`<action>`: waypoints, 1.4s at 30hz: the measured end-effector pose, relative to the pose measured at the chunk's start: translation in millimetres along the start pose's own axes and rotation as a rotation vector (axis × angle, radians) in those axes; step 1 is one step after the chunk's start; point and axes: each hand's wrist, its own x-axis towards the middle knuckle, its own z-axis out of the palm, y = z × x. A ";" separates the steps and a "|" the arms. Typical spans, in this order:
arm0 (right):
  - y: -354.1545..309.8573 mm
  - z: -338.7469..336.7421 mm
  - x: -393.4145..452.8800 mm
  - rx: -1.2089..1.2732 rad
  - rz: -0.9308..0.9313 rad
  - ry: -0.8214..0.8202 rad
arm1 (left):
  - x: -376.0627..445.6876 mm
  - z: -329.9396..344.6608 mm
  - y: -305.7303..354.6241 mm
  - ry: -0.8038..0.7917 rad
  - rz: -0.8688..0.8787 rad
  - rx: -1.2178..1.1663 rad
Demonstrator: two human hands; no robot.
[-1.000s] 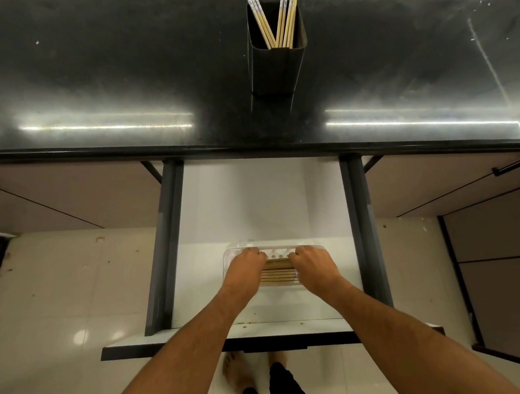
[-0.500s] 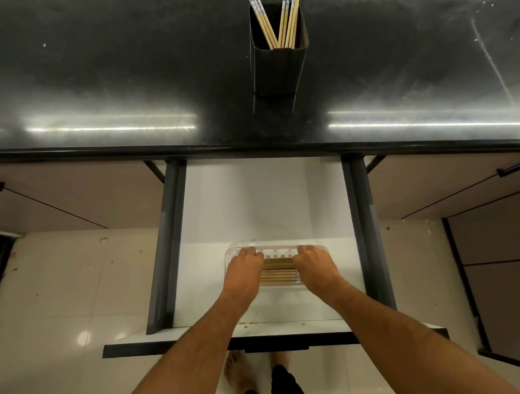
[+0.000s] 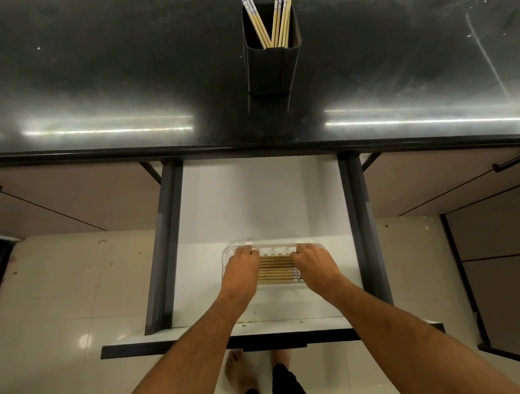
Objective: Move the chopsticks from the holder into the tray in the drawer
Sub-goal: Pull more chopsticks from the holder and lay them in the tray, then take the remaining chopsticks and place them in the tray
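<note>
A clear plastic tray lies in the open white drawer. Several wooden chopsticks lie side by side across it. My left hand covers their left ends and my right hand covers their right ends. The fingers of both hands curl down near the tray's far rim, and the thumbs are hidden. On the black countertop stands a dark square holder, with several blue-and-white-topped chopsticks still upright in it.
Dark rails run along both sides of the drawer, and its front panel is closest to me. Closed cabinet fronts flank the drawer. My bare feet stand on the pale tiled floor below.
Both hands stay over the ends of the chopsticks in the tray. Only the view has shifted slightly.
</note>
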 end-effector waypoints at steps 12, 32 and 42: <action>3.7 2.4 -2.4 0.093 0.001 0.015 | -0.8 -0.2 2.4 0.012 0.008 0.058; -12.2 -34.2 -47.9 0.082 0.053 0.276 | -55.1 -52.9 15.0 0.285 0.084 0.041; -4.5 -144.3 -53.4 -0.062 0.187 0.532 | -38.6 -170.9 42.4 0.494 0.115 0.111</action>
